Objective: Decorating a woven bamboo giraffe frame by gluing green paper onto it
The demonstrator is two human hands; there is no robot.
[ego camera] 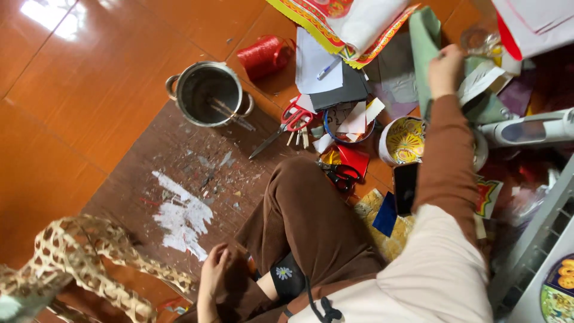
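Floor: glossy orange tiles (89, 90); dark worn board (179, 155), white paint smear.
Clutter: steel pot (206, 93), red scissors (287, 122), paper scraps.
Right hand (445, 69): arm stretched out, fingers pinching green paper (423, 45).
Left hand (213, 269): fingers loosely curled, resting on knee, holding nothing.

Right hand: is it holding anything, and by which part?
The right hand pinches the pale green paper sheet at its right edge, about midway down. The left hand holds nothing; it rests by the knee.

green paper sheet (423, 54) | upright, slightly curled | amid paper scraps, top right
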